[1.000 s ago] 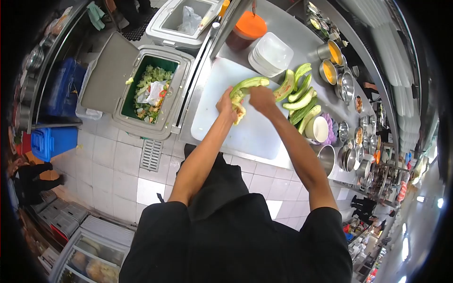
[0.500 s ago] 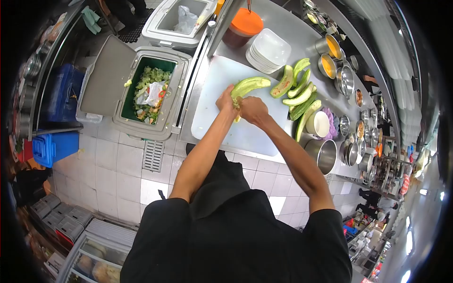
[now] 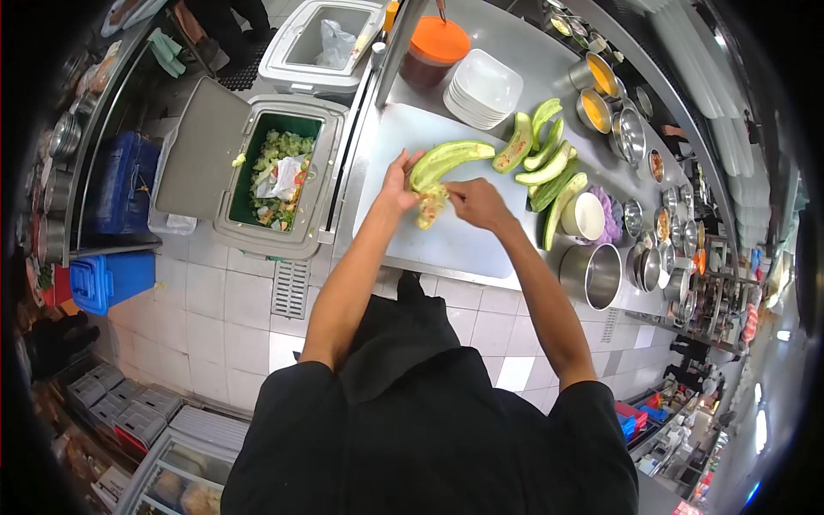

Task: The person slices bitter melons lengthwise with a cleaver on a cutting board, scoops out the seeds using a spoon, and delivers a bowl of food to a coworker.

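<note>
A hollowed half of a long green cucumber lies curved on the white cutting board. Beside its near end, my left hand has its fingers extended and apart, at the edge of the cucumber. Wet, seedy pulp sits between my hands, by the cucumber's lower end. My right hand is closed at the right side of this pulp; whatever is in its fingers is too small to make out. Several more cucumber halves rest at the board's right edge, some with reddish seeds inside.
To the left stands an open bin with green scraps and white paper. Behind the board are stacked white dishes and an orange-lidded tub. A white bowl and a steel pot stand at the right.
My hands have moved apart. The left hand has opened out from its grip on the cucumber, and the seedy pulp now shows between them. The view has shifted slightly.
</note>
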The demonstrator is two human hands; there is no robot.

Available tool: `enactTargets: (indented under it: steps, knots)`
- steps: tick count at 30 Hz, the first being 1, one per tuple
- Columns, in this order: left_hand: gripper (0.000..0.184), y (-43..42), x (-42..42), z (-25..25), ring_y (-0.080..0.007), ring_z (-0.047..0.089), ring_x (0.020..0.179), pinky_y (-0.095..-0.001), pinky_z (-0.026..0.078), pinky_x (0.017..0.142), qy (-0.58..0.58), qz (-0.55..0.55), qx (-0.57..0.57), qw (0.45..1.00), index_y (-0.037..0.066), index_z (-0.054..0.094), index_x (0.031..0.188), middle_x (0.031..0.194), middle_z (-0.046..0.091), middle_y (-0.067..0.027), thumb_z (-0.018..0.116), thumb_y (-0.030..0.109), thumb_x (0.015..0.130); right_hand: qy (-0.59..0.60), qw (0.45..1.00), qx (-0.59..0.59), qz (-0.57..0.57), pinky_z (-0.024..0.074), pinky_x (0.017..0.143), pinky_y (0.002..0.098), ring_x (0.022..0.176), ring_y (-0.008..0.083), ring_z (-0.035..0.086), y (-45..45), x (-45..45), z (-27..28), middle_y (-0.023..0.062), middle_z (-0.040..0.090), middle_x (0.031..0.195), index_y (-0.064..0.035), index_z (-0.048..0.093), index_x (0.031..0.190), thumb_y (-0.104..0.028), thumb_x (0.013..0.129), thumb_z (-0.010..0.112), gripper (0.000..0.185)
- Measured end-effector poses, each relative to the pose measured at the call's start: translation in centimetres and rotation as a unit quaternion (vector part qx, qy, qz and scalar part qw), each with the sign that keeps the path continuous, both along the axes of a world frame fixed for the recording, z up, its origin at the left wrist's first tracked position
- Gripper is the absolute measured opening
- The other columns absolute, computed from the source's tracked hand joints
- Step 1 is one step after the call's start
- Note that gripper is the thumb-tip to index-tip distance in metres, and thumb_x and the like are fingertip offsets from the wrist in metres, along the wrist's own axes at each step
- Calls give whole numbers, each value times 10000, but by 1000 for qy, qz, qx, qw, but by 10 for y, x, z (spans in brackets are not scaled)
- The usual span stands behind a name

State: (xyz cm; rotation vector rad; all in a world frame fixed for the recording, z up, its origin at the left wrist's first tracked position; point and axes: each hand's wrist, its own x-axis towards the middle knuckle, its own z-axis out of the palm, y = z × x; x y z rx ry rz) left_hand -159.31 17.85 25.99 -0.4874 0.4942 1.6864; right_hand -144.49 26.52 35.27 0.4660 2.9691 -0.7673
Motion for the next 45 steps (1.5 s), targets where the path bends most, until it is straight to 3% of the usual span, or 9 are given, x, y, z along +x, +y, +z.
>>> enactTargets:
  steps: [2,5,12,18,23,26,30,36,45]
  knots:
    - [323,1,-2,4,-272,599,1021,-461,534,828,42,-44,-18,998,131,588,1144,1138,609,-92,519,377,947,-79,984,153,-41,524,654,463,728,360,644,21,5,-7,154,658,751,-78,658,774,-160,780,549,137]
    - [330,18,-1,-7,-282,580,1046,-500,507,888,125,-67,-44,989,164,590,1150,1157,595,-86,495,412,954,-165,963,212,-33,545,669,439,778,312,681,50,-7,3,148,688,790,-59,693,817,-151,746,578,163]
    - [263,26,3,25,-251,616,993,-428,563,810,83,-51,-68,993,149,592,1136,1149,606,-76,518,326,956,-275,924,265,-37,556,732,436,866,298,688,80,-58,23,144,704,908,-58,699,905,-181,716,637,234]
    - [246,28,-2,2,-214,641,911,-357,585,719,103,-13,-95,990,119,597,1107,1063,639,-70,553,284,930,-315,914,254,13,554,714,429,890,274,689,101,-80,14,130,703,939,-85,711,922,-254,689,717,288]
    - [297,15,-5,3,-201,637,905,-318,580,692,139,5,-82,987,120,604,1101,1043,643,-67,597,345,907,-318,890,304,117,547,696,391,818,253,693,52,-56,31,123,700,824,-80,716,824,-512,642,783,473]
    - [362,13,-8,12,-208,621,955,-341,577,727,160,-8,-102,982,120,584,1142,1089,626,-69,610,388,900,-331,902,266,77,539,707,394,822,264,691,66,-47,32,142,695,817,-64,708,820,-609,661,734,568]
    - [412,16,-11,25,-213,605,992,-385,574,785,102,-48,-73,991,125,552,1193,1133,606,-74,604,413,903,-240,957,159,-40,532,727,429,864,315,680,113,-57,11,180,686,875,-14,687,872,-589,792,622,584]
    - [381,32,-7,15,-255,616,999,-413,581,829,115,-23,-83,990,124,524,1238,1150,598,-93,566,351,936,-307,897,314,-50,551,748,394,907,249,690,124,-98,21,116,710,930,-76,713,910,-380,735,703,352]
    - [297,37,-6,8,-288,685,789,-241,589,535,124,-31,-115,985,117,574,1203,1053,638,-135,543,254,942,-294,855,399,153,532,669,364,760,252,689,109,-150,-14,83,700,821,-125,722,816,-225,615,761,227]
